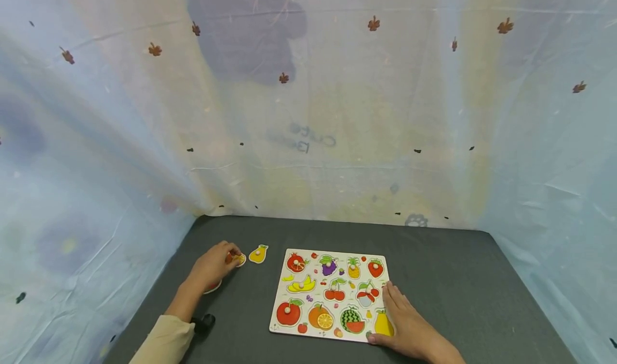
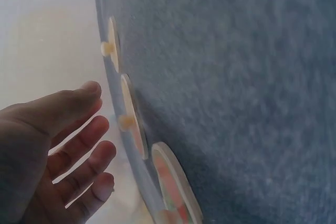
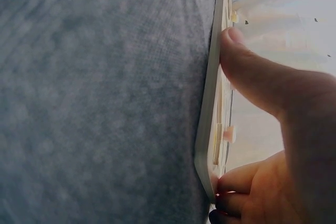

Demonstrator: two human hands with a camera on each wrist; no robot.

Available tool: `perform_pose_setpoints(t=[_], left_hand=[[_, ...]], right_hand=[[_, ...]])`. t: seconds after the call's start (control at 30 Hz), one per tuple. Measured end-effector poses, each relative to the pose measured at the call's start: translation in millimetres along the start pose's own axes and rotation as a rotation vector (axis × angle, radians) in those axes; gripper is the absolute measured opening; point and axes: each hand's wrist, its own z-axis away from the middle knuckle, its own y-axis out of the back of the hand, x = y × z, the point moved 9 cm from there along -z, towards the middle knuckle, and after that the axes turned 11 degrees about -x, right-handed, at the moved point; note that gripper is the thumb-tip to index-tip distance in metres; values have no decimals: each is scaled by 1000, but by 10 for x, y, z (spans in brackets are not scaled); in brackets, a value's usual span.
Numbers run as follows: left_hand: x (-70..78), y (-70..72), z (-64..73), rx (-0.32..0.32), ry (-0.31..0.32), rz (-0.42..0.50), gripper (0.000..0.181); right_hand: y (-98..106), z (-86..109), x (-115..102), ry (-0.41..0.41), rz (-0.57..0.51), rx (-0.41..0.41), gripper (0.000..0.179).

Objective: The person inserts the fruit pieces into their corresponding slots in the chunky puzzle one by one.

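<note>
A fruit peg puzzle board lies flat, with knobbed pieces in several of its places. My right hand rests at its lower right corner, fingers along the right edge and the thumb at the near edge. Left of the board my left hand hovers over loose knobbed pieces, its fingers loosely bent and holding nothing. In the left wrist view its fingertips are close to the knob of the orange piece. Beyond that lies the pear piece. The watermelon piece, nearest me, is partly hidden under the hand in the head view.
Dark grey cloth covers the table. A pale patterned curtain hangs behind it and on both sides. A black wrist-worn device shows beside the left sleeve.
</note>
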Motion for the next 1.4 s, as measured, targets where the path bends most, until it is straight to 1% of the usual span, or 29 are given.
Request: perform_pose_setpoints(t=[0.03, 0.13, 0.3, 0.5, 0.63, 0.8, 1.07, 1.23, 1.4], left_hand=[[-9, 4, -8, 1, 0, -8, 16], [-72, 0, -36, -11, 25, -10, 15], [-189, -12, -83, -31, 64, 5, 15], [-258, -28, -121, -45, 94, -5, 19], [-294, -43, -129, -50, 117, -16, 17], [-304, -46, -137, -56, 125, -19, 15], [-301, -39, -155, -65, 129, -13, 14], [-302, -42, -166, -63, 126, -13, 14], [-287, -36, -170, -59, 131, -19, 14]], right_hand=[[-3, 0, 2, -1, 0, 0, 131], [-12, -1, 8, 3, -1, -2, 132], [-16, -3, 10, 12, -8, -5, 132], [-24, -25, 28, 11, -4, -8, 132], [-40, -46, 57, -9, 1, -13, 133], [-38, -57, 63, -27, 4, -14, 134], [-9, -34, 15, -3, 22, 1, 133], [-14, -38, 25, -21, 19, -11, 134], [-8, -25, 16, -17, 14, -8, 133]])
